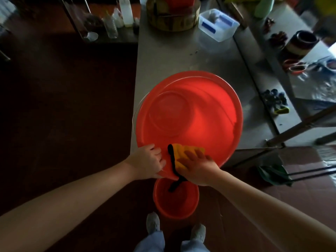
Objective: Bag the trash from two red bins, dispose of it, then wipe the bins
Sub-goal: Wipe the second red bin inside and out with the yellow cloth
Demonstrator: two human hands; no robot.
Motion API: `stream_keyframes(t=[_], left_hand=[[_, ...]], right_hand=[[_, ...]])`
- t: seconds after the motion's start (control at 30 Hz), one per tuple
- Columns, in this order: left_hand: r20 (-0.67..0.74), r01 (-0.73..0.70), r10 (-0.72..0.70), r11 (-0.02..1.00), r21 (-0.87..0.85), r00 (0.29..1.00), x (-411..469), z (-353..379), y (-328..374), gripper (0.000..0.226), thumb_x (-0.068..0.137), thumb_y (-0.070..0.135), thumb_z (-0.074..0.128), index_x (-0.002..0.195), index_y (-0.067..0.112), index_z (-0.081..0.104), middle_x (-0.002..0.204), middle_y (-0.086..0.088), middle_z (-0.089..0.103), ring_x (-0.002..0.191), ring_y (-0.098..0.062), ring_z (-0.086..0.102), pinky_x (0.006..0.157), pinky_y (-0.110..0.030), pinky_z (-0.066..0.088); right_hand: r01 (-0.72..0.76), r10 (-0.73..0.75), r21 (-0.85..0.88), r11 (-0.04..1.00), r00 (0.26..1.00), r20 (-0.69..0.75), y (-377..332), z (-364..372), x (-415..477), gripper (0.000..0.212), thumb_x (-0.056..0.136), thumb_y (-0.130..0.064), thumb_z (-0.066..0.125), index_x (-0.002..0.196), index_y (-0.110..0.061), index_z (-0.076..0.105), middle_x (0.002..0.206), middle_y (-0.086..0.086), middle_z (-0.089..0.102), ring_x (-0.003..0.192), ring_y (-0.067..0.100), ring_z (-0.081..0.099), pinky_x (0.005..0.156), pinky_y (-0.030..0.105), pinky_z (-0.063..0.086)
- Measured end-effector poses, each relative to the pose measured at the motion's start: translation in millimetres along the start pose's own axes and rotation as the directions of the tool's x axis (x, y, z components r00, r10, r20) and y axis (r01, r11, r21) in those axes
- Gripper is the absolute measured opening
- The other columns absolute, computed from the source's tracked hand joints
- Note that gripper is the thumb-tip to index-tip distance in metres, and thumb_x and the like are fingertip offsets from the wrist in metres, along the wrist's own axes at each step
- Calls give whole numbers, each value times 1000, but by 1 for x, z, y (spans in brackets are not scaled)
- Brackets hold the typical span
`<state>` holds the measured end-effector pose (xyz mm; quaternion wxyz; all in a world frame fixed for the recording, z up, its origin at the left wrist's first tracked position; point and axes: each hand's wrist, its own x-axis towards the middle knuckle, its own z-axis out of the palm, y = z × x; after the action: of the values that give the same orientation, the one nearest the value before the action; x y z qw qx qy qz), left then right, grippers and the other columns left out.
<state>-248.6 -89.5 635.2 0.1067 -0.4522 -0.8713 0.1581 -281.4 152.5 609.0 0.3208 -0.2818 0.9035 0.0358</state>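
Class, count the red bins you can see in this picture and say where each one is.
2. The large bin sits tilted on the metal table, held by both hands. The small bin stands on the floor below it. Others may be out of view.

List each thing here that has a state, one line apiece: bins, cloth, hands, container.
Large red bin: tipped toward the camera on the steel table, empty inside.
Small red bin: upright on the floor, no trash visible.
Yellow cloth: pressed against the large bin's inner wall, black strap hanging down.
Left hand: gripping the large bin's rim.
Right hand: flat on the cloth.
Clear plastic container: open, no lid on.
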Motion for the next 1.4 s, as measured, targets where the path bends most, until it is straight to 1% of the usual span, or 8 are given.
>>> stream_keyframes(t=[0.17,0.37,0.6,0.87,0.97,1.13,1.3,1.4], left_hand=[[0,-7,7,1000,-28,1000,-4,10,-2,57,88,72,51,77,19,69,74,-1,69,73,-21,63,73,-34,51],[-44,-59,60,998,20,997,-6,15,7,45,94,58,53,72,21,67,72,0,69,69,-18,63,72,-33,53],[-93,40,-41,999,-9,995,-3,13,2,47,92,60,53,69,21,66,65,1,64,67,-19,62,68,-30,51],[19,-1,2,1000,-29,1000,-8,9,-12,55,91,67,46,72,21,69,67,1,66,69,-20,63,69,-31,51],[102,-16,21,999,-47,995,-9,6,-14,62,93,68,35,78,20,71,72,-1,69,74,-21,65,72,-34,52],[208,4,7,999,-53,978,-13,2,-15,68,94,73,32,84,18,71,79,-4,71,75,-24,67,86,-42,49],[283,74,-56,996,-53,958,-21,2,-17,92,98,70,6,95,10,76,92,-12,74,88,-31,70,98,-49,45],[337,46,-34,999,-29,941,-29,11,-19,83,96,73,22,88,10,75,91,-13,73,85,-31,69,93,-47,48]], right_hand=[[58,-57,-71,996,998,25,2,-6,28,53,96,-69,26,145,-49,29,160,1,21,147,39,16,113,57,24],[-59,88,219,974,988,-124,4,12,93,65,98,-67,25,155,-35,30,164,4,19,150,36,15,117,59,16],[-129,127,-26,991,991,-50,5,-3,146,54,98,-65,19,144,-45,37,158,-2,27,144,41,21,109,49,26],[-85,81,-59,995,995,-58,0,-8,83,59,97,-68,23,148,-43,36,160,-2,25,144,42,19,111,53,27],[-53,53,-68,996,999,1,6,-8,48,63,92,-72,20,148,-46,30,161,-3,20,146,40,15,112,55,24],[-16,5,-150,989,997,-71,17,-1,8,58,94,-71,25,147,-47,30,162,-2,19,146,41,15,108,53,27],[-20,16,-110,994,999,-40,10,-6,12,65,90,-76,26,148,-48,29,164,-3,17,148,39,12,111,55,21],[-36,34,-120,992,999,-17,6,-5,31,68,87,-78,22,148,-49,28,162,-2,17,147,40,11,109,56,21]])
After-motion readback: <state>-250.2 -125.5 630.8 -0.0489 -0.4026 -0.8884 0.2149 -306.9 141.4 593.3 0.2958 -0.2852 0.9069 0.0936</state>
